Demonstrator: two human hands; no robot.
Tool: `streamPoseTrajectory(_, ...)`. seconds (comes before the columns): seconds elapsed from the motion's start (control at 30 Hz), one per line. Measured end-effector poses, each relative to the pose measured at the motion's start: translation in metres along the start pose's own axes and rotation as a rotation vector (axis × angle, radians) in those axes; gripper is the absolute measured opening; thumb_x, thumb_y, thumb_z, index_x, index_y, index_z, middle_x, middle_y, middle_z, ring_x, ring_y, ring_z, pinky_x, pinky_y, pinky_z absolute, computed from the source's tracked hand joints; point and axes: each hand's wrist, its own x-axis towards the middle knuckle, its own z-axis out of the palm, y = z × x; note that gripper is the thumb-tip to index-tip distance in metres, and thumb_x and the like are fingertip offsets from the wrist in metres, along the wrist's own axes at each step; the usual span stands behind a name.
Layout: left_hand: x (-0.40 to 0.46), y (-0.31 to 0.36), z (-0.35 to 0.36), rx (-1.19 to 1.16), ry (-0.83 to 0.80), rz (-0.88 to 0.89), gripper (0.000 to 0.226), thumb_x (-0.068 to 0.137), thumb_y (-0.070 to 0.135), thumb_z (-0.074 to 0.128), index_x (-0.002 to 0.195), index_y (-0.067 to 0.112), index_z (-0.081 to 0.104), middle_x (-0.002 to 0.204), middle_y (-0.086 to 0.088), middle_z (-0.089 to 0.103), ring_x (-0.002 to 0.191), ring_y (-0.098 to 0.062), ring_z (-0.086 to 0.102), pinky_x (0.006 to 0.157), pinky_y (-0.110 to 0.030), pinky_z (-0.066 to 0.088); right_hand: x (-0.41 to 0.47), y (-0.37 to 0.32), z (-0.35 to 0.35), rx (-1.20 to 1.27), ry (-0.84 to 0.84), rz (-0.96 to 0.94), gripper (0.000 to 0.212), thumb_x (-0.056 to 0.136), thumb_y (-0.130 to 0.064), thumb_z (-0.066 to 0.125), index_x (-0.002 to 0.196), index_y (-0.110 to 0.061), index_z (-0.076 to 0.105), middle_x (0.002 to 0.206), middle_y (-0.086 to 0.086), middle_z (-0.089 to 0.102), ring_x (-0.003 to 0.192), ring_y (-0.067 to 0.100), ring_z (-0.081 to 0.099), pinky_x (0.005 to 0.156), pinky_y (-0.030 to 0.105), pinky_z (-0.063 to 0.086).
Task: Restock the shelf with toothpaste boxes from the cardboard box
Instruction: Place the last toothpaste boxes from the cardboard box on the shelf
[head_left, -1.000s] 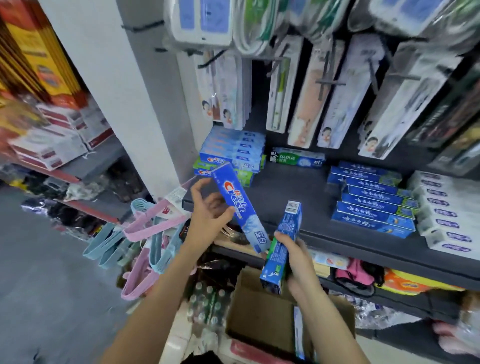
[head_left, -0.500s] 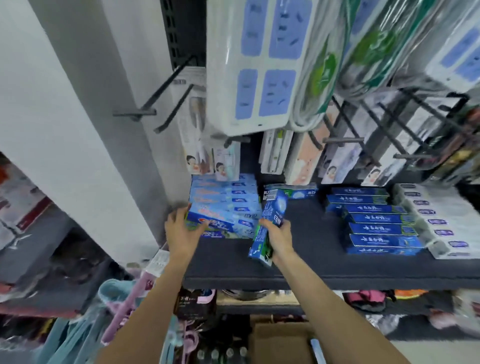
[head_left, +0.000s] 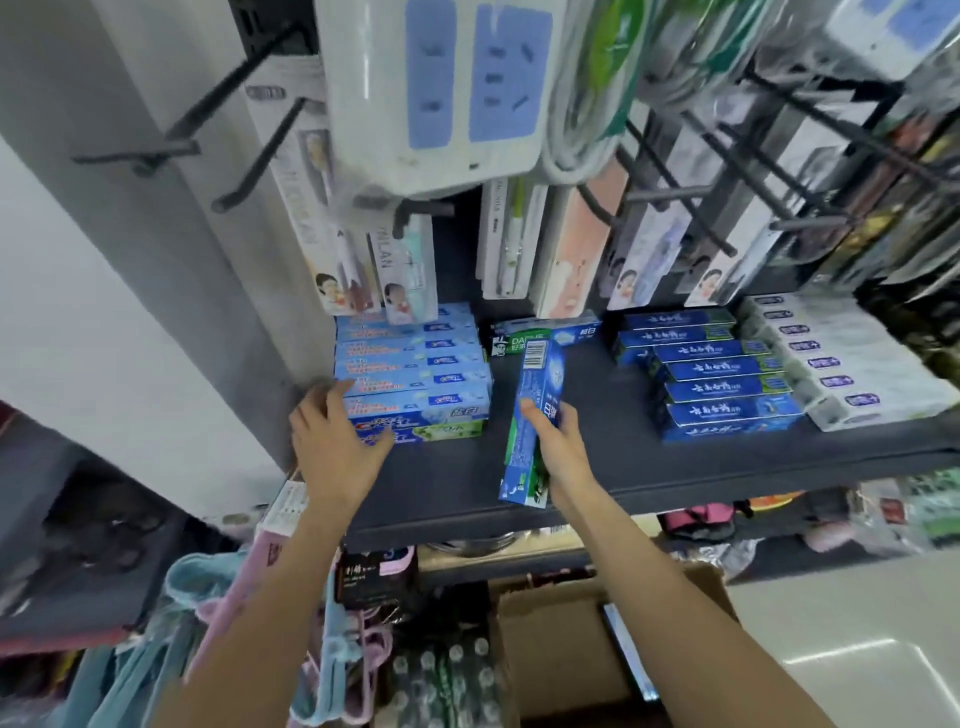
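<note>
My right hand (head_left: 558, 447) grips a blue and green toothpaste box (head_left: 531, 421), held lengthwise above the dark shelf (head_left: 597, 483) with its barcode end pointing to the back. My left hand (head_left: 335, 441) lies with fingers spread against the left front of a stack of light blue toothpaste boxes (head_left: 415, 374) at the shelf's left end. A green and blue box (head_left: 545, 335) lies across the back of the shelf. The open cardboard box (head_left: 561, 639) stands on the floor below, between my forearms.
Dark blue boxes (head_left: 722, 379) and white boxes (head_left: 847, 364) fill the shelf's right side. Packaged toothbrushes (head_left: 519, 244) and a power strip (head_left: 441, 93) hang from pegs just above. Pink and blue hangers (head_left: 291, 649) crowd the lower left.
The light blue box from my left hand now lies on the left stack, and that hand rests against the stack. My right hand has carried its box up over the shelf.
</note>
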Motion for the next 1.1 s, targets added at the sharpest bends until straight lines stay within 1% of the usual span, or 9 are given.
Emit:
streamPoseTrajectory(0.07, -0.015, 0.03, -0.007, -0.209, -0.101, 0.034, 0.051, 0.076, 0.026, 0.074, 0.12, 0.009, 0.054, 0.122, -0.013, 0.054, 0.111, -0.032, 0.05, 0.094, -0.042, 0.039, -0.007, -0.003, -0.009, 0.005, -0.017, 0.044, 0.047, 0.087, -0.043, 0.063, 0.124, -0.024, 0.042, 0.114, -0.01, 0.058, 0.099, 0.004, 0.057, 0.085, 0.029, 0.046)
streamPoseTrajectory(0.17, -0.047, 0.088, -0.014, -0.569, -0.637, -0.099, 0.042, 0.084, 0.04, 0.065, 0.12, 0.024, 0.051, 0.121, 0.008, 0.056, 0.108, -0.007, 0.055, 0.094, -0.027, 0.043, -0.018, -0.01, -0.027, 0.233, -0.074, 0.108, 0.034, 0.09, -0.033, 0.061, 0.116, -0.016, 0.048, 0.11, 0.0, 0.061, 0.098, 0.014, 0.058, 0.083, 0.03, 0.045)
streamPoseTrajectory(0.3, -0.082, 0.145, -0.01, -0.891, -0.972, -0.375, 0.034, 0.088, 0.026, 0.062, 0.12, 0.02, 0.051, 0.119, -0.001, 0.06, 0.091, -0.006, 0.062, 0.072, -0.021, 0.055, -0.032, -0.02, -0.064, 0.647, -0.273, 0.158, 0.028, 0.09, -0.022, 0.047, 0.115, -0.008, 0.051, 0.103, 0.016, 0.06, 0.093, 0.026, 0.062, 0.085, 0.036, 0.049)
streamPoseTrajectory(0.4, -0.099, 0.165, 0.0, -0.728, -0.844, -0.212, 0.039, 0.078, 0.017, 0.075, 0.112, 0.02, 0.057, 0.103, 0.005, 0.066, 0.079, 0.003, 0.06, 0.066, -0.009, 0.047, -0.036, -0.023, -0.09, 0.783, -0.317, 0.126, 0.035, 0.079, -0.02, 0.044, 0.11, -0.007, 0.055, 0.1, 0.014, 0.063, 0.09, 0.024, 0.061, 0.086, 0.036, 0.046)
streamPoseTrajectory(0.63, -0.111, 0.185, 0.015, -0.349, -0.416, 0.157, 0.051, 0.066, 0.029, 0.079, 0.113, 0.028, 0.06, 0.106, 0.01, 0.063, 0.092, -0.012, 0.062, 0.078, -0.033, 0.049, -0.032, -0.022, -0.119, 0.639, -0.232, 0.154, 0.019, 0.08, -0.021, 0.054, 0.098, -0.014, 0.055, 0.091, 0.004, 0.058, 0.087, 0.018, 0.054, 0.08, 0.031, 0.041)
streamPoseTrajectory(0.83, -0.106, 0.177, 0.029, -0.241, -0.296, 0.343, 0.06, 0.063, 0.016, 0.081, 0.119, 0.025, 0.06, 0.116, 0.009, 0.059, 0.101, -0.016, 0.061, 0.074, -0.035, 0.054, -0.021, -0.027, -0.129, 0.374, -0.162, 0.208, 0.023, 0.093, -0.012, 0.054, 0.115, -0.004, 0.057, 0.101, 0.01, 0.068, 0.091, 0.019, 0.066, 0.074, 0.029, 0.056)
streamPoseTrajectory(0.93, -0.096, 0.166, 0.034, -0.203, -0.318, 0.436, 0.065, 0.061, 0.008, 0.082, 0.121, 0.023, 0.061, 0.12, 0.006, 0.06, 0.102, -0.019, 0.06, 0.075, -0.037, 0.056, -0.016, -0.028, -0.135, 0.189, -0.009, 0.141, 0.058, 0.088, -0.006, 0.062, 0.137, -0.011, 0.032, 0.121, 0.019, 0.06, 0.102, 0.029, 0.063, 0.085, 0.036, 0.054)
streamPoseTrajectory(1.03, -0.08, 0.153, 0.035, -0.167, -0.377, 0.576, 0.066, 0.06, 0.008, 0.084, 0.12, 0.025, 0.063, 0.12, 0.008, 0.062, 0.098, -0.019, 0.062, 0.07, -0.038, 0.058, -0.012, -0.032, -0.148, -0.639, 0.211, -0.15, 0.091, 0.08, -0.021, 0.074, 0.148, -0.027, 0.015, 0.151, 0.019, 0.023, 0.138, 0.035, 0.024, 0.108, 0.048, 0.027)
streamPoseTrajectory(1.1, -0.069, 0.148, 0.036, -0.137, -0.378, 0.691, 0.068, 0.057, 0.006, 0.084, 0.119, 0.026, 0.064, 0.119, 0.007, 0.064, 0.096, -0.019, 0.064, 0.064, -0.037, 0.058, -0.01, -0.034, -0.155, -1.181, 0.157, -0.438, 0.077, 0.078, -0.033, 0.074, 0.143, -0.035, 0.033, 0.157, 0.008, 0.014, 0.144, 0.031, 0.005, 0.111, 0.049, 0.017)
